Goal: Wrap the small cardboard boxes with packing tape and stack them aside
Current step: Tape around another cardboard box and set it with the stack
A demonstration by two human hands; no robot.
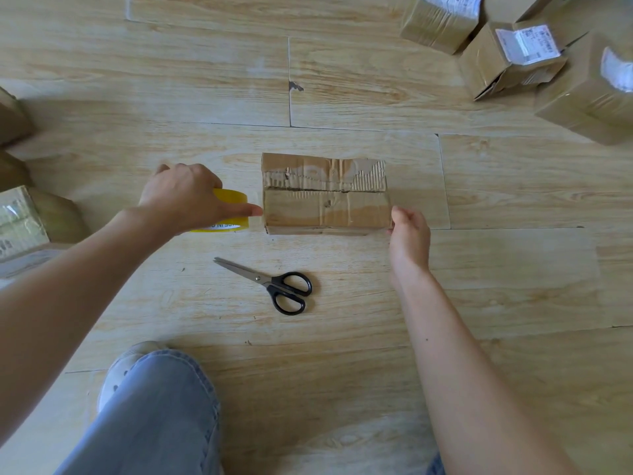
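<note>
At your far left, taped boxes (20,217) sit on the wooden floor (342,371), and your left hand (185,197) grips the yellow tape roll (229,210) from above, thumb stretched out to touch the left end of the cardboard box (325,197). That box lies flat on the floor in the middle, its torn top seam facing up, with the black-handled scissors (274,282) lying closed just in front of it. Your right hand (409,231) curls its fingers around the box's near right corner, and more wrapped boxes (507,56) cluster at the far right.
</note>
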